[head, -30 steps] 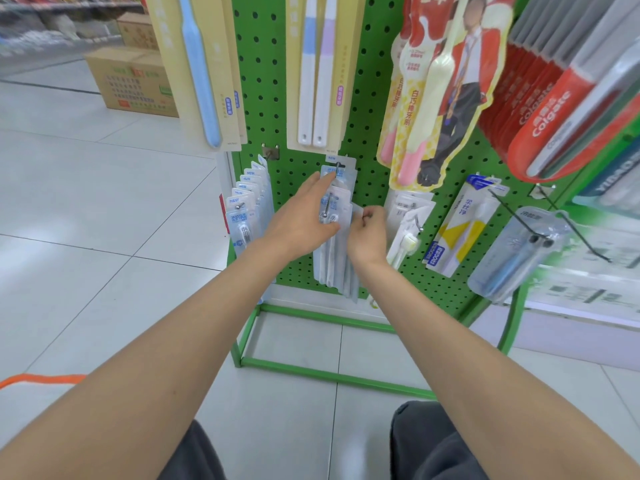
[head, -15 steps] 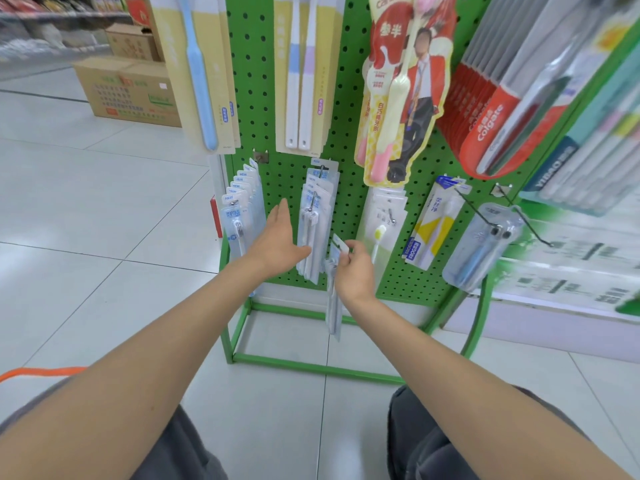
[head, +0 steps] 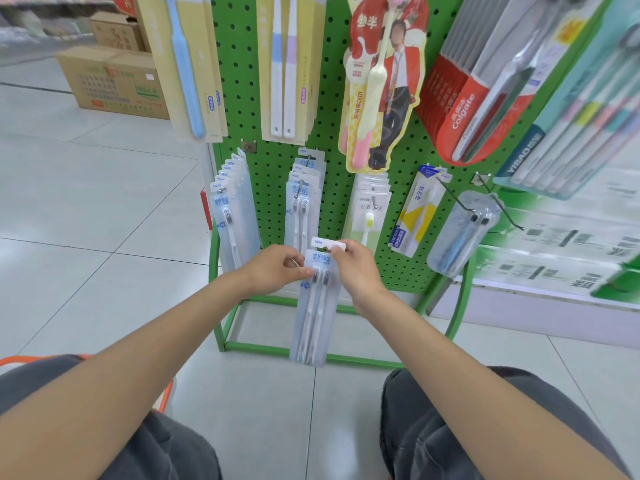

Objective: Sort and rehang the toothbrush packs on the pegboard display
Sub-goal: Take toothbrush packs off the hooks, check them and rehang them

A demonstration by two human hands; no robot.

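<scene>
— At the hang tab, how should it go?
— I'd level it in the right hand, line its hole with the middle hook, and slide it on.
— And the grip?
— Right hand pinches that tab, thumb to finger. Left hand pinches the twin toothbrush pack at its left edge, by the brush heads. Pack hangs clear of the pegboard, below the matching packs.

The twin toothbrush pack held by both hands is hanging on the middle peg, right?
No. In the head view the twin toothbrush pack is off the middle peg, held free below it by the left hand and right hand.
</scene>
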